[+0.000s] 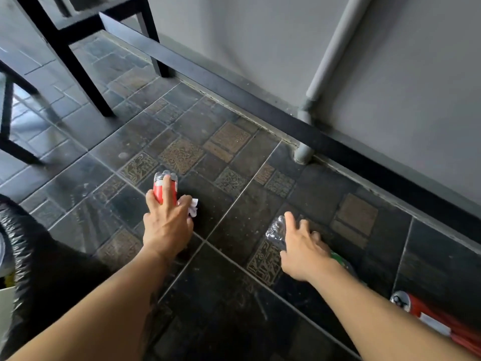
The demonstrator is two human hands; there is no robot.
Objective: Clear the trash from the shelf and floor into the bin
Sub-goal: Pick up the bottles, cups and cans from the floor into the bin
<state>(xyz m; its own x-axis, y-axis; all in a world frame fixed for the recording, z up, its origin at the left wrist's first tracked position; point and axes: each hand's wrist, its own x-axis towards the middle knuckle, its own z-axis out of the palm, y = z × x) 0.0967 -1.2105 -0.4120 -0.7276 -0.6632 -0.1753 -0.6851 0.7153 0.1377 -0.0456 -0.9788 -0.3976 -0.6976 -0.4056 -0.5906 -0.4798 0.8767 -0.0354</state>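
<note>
Since empties weigh nothing: left hand [166, 225] clamped on red-label bottle [164, 188] plus tissue [193, 207]; right hand [303, 247], fingers apart, lands on crinkly clear bottle [276, 231] — slippery, squashy, grab mid-body.

Bin liner [23, 256] left; bottle [276, 231] perhaps on floor [234, 217].
</note>
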